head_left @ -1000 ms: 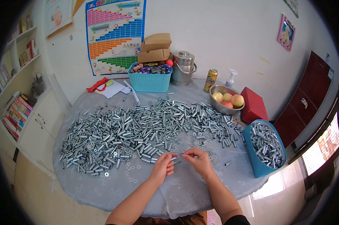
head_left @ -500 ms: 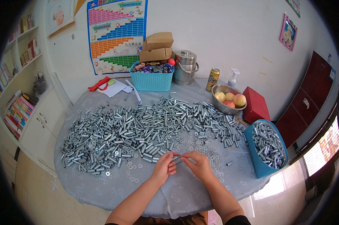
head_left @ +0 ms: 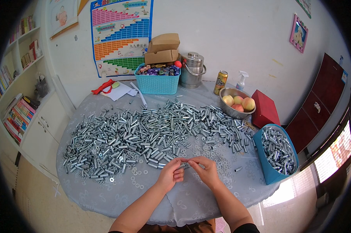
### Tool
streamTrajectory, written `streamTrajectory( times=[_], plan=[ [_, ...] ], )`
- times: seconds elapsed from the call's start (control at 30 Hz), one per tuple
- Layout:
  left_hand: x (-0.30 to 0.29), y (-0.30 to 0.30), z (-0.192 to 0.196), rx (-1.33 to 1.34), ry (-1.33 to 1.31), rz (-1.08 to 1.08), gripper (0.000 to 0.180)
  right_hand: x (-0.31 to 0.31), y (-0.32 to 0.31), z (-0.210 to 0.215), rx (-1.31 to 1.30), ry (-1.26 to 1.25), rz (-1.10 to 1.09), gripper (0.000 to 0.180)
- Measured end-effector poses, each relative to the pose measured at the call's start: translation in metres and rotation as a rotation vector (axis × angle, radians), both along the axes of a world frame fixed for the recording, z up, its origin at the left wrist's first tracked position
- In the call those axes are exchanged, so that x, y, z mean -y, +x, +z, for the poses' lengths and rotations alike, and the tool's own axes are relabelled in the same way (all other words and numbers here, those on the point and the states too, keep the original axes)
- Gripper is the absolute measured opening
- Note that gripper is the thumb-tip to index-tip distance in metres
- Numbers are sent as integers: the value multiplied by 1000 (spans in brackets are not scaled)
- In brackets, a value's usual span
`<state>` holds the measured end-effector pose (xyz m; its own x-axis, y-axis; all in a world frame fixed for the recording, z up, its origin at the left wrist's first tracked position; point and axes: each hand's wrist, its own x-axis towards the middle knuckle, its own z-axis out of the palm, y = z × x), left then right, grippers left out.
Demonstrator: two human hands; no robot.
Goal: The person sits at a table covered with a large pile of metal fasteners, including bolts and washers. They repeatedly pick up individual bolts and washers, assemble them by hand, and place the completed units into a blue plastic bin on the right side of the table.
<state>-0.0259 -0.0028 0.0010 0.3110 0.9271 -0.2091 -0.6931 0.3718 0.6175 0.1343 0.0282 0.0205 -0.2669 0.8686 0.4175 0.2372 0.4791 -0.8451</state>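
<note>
Right grip [head_left: 205, 171]: over the last second you have brought its fingertips in leftward, closing the gap to your other hand; it now pinches at the right end of the held part.
Left grip [head_left: 170, 174]: hardly shifted, your thumb and fingers pinching the metal piece [head_left: 185, 166].
Metal piece: between your two grips, over the desk [head_left: 179, 206]; both hands now seem to work on this one part.
Metal pile [head_left: 144, 132]: ahead of your grips and off to the left, with no change you could pick out.
Blue basket [head_left: 264, 165]: well right of your right grip, filled with tubes [head_left: 278, 151].
Hard to make out: your fingertips cover the piece's ends; whether a second small part sits there, I cannot tell.
</note>
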Motion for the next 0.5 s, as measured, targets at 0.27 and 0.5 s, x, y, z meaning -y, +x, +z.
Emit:
streamTrajectory(
  times=[0.27, 0.5],
  plan=[
    [0, 1, -3, 17, -3, 6, 20, -1, 2, -2, -16, -25, 41, 15],
    [1, 3, 2, -93, -2, 45, 22, 1, 3, 2, 0, -84, 106, 14]
  ],
)
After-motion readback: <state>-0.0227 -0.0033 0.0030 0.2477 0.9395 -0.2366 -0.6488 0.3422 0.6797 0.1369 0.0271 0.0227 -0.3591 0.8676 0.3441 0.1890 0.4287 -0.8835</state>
